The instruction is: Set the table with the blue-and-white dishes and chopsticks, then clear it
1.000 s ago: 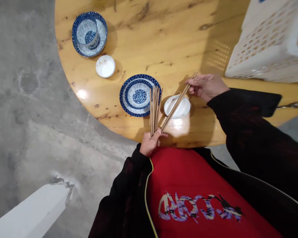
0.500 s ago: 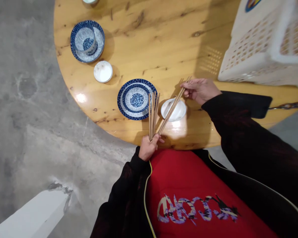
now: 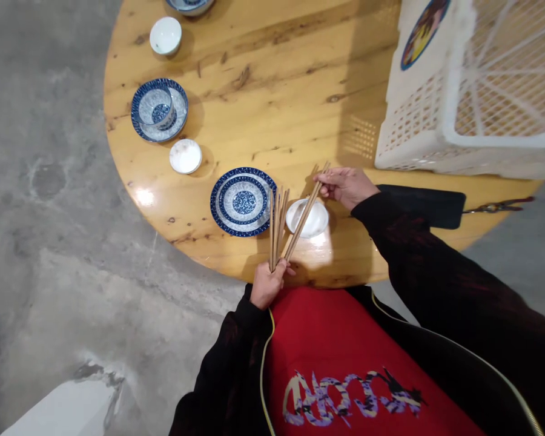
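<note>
Round glossy wood table (image 3: pixel 263 121); left hand (image 3: pixel 266 286), right hand (image 3: pixel 345 186) grip slim chopsticks (image 3: pixel 276 225)

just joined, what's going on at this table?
A person is at a round wooden table. The left hand grips a bundle of chopsticks by their lower ends. The right hand pinches the top of a pair of chopsticks that slants across a small white dish, lower ends down at the left hand. A blue-and-white plate lies just left of the bundle; a white crate stands on the table to the right.
</note>
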`<state>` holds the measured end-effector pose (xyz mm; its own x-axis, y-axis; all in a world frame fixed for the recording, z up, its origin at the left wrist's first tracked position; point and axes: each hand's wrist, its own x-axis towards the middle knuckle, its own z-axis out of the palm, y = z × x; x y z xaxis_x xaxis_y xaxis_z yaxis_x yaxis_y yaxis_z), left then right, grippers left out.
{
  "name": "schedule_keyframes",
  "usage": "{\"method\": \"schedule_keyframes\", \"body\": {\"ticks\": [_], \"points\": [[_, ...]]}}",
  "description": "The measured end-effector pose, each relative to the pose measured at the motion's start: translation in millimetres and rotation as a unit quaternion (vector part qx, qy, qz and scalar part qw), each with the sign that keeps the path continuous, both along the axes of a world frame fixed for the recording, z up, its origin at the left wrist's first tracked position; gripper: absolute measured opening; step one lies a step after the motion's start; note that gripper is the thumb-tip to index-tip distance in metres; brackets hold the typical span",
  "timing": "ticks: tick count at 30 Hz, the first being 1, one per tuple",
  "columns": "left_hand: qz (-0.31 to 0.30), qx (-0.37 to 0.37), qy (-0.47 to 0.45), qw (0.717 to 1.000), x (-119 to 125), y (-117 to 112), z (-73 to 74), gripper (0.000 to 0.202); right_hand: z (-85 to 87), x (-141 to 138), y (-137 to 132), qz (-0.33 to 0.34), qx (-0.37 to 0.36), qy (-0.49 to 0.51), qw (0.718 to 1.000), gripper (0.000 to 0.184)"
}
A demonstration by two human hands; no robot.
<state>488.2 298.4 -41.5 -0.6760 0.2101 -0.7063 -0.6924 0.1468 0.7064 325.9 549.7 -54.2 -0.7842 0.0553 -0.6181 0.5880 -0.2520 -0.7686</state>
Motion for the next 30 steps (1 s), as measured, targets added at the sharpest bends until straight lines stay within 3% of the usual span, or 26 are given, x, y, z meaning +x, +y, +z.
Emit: {"method": "schedule_keyframes", "body": {"ticks": [13,30], "points": [[-0.026,-0.027,0.043,0.998,3.7,-16.9,-12.7,0.055,-6.6,4.8,8.1,-0.026,0.025,0.013,0.999,0.03],[-0.036,-0.066,0.045,0.996,-8.4,-5.9,-1.8,0.049,-9.2,7.0,3.2,-0.049,0.034,0.03,0.998,0.031]]}}
